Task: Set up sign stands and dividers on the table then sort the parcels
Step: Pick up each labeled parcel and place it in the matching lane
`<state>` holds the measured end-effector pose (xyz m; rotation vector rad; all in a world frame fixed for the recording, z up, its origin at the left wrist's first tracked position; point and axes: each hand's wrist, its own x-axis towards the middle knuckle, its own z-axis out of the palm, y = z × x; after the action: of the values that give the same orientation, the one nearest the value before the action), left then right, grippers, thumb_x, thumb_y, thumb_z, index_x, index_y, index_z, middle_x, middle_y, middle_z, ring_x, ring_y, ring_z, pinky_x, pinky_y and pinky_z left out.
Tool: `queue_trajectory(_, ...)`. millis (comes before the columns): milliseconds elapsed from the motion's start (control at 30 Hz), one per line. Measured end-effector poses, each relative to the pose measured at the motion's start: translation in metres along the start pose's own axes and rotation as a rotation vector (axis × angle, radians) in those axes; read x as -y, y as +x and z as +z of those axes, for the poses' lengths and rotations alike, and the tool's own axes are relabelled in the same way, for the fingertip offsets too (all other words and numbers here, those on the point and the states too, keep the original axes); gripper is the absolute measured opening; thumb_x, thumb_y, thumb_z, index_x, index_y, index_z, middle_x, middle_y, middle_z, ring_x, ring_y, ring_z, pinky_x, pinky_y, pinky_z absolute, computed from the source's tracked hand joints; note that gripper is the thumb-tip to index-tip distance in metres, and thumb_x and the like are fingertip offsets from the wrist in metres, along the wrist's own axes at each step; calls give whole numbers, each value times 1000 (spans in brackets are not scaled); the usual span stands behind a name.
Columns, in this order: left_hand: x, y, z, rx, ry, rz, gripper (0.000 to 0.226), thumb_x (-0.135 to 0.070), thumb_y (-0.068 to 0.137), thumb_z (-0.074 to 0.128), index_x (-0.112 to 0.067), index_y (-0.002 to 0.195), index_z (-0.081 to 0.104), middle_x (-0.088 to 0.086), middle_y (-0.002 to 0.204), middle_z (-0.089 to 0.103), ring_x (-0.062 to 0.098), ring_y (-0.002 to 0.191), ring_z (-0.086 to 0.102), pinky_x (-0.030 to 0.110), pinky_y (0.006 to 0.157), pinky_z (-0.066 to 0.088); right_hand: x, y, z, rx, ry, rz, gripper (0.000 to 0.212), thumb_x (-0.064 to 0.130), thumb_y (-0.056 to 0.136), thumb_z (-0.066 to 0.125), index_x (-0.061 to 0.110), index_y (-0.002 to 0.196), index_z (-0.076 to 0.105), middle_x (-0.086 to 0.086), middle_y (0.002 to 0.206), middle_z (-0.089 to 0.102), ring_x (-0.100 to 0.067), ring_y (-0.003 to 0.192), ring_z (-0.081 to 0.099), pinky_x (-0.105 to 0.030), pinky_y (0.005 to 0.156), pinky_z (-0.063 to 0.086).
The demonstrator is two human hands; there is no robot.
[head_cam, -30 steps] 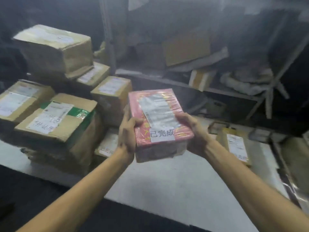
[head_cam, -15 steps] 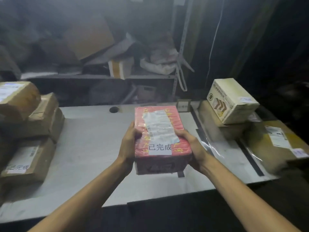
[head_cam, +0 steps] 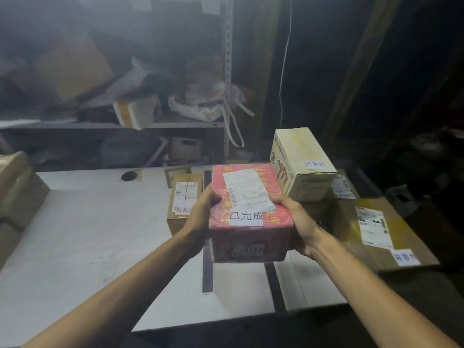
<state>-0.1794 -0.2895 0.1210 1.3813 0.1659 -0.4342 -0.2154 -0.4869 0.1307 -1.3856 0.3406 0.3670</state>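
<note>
Item in hand: red parcel (head_cam: 251,234), one, white label reading 已完成, centre of frame, held over the tabletop (head_cam: 88,234) and not yet set down. Left hand (head_cam: 199,217) grips its left side and right hand (head_cam: 301,222) grips its right side, thumbs on the top face. Change over the last second: the view swings away from the tall stack of unsorted cartons in the left of the frame to the divided end of the tabletop, and the red parcel travels with it, arriving just beside the cream box (head_cam: 305,169), which bears the same 已完成 label. Judgement: the sorting step is under way, and this parcel is likely bound for the bay that holds the cream box. Count of dividers: two dark strips, left divider (head_cam: 207,267) and right divider (head_cam: 275,285), both partly hidden by the red parcel. Count of sign stands: one small framed stand (head_cam: 177,173), upper centre, its wording too blurred to read. Count of parcels already lying on the tabletop: one brown parcel (head_cam: 184,197) labelled 待处…, left of the left divider; one cream box; one lower carton (head_cam: 316,209) under it, mostly hidden; one flat brown parcel (head_cam: 391,229) labelled 异常…, right of frame. Unsorted cartons (head_cam: 17,187): cropped at the left edge, number not countable.
</note>
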Motion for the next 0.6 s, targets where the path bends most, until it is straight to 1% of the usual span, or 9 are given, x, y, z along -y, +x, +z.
queue_trajectory(33,1,6,5,2,-11,-5,34,-29,99,39,-5,114,57,12,100,75,25,84,74,34,73,57,1,7,-7,-2,-4,10,40,53,92,54,27,121,63,-6,107,76,-30,102,71,-58,101,47)
queue_trajectory(100,1,18,12,2,-20,-24,31,-28,99,38,-7,109,58,12,99,75,24,82,74,33,73,56,3,19,-16,0,-7,23,39,53,92,53,28,122,61,-4,108,76,-30,103,71,-61,102,46)
queue_trajectory(167,2,33,13,-2,-20,-40,30,-28,98,39,-6,105,59,14,99,75,26,84,73,36,78,56,4,29,-20,-2,-1,34,37,49,95,51,26,121,61,-4,102,77,-26,94,73,-52,93,54)
queue_trajectory(233,1,47,11,-7,-28,-54,28,-27,98,40,-6,104,58,13,96,75,26,83,73,37,79,55,6,42,-21,2,15,36,33,46,95,51,24,117,61,-5,98,77,-23,85,74,-44,84,55)
queue_trajectory(300,-1,59,9,-13,-32,-59,29,-27,98,39,-6,106,57,12,92,75,25,80,72,35,75,56,7,57,-21,-1,7,33,34,46,95,52,23,117,63,-6,100,77,-24,88,73,-45,89,52)
queue_trajectory(367,-3,67,6,-24,-46,-70,30,-27,98,39,-5,111,55,12,92,75,26,79,72,34,72,58,8,71,-20,-8,-8,38,33,46,94,53,24,116,65,-5,99,77,-23,88,72,-42,89,52)
queue_trajectory(500,-10,84,1,-26,-34,-55,34,-27,98,40,-3,119,53,16,103,73,31,88,71,43,80,57,14,91,-20,-22,-29,14,32,45,94,52,23,113,66,-2,94,78,-19,82,74,-42,90,52)
queue_trajectory(567,-17,89,-1,-32,-46,-55,33,-25,98,40,-4,120,52,12,96,75,27,83,72,37,70,59,19,97,-18,-27,-38,10,32,45,95,51,24,114,65,0,93,78,-16,79,75,-41,89,52)
queue_trajectory(600,-19,92,-1,-36,-44,-56,33,-25,98,40,-4,121,51,9,92,75,25,80,72,34,66,58,21,101,-18,-14,-37,4,34,46,95,51,25,118,64,-1,96,78,-18,83,75,-44,91,51)
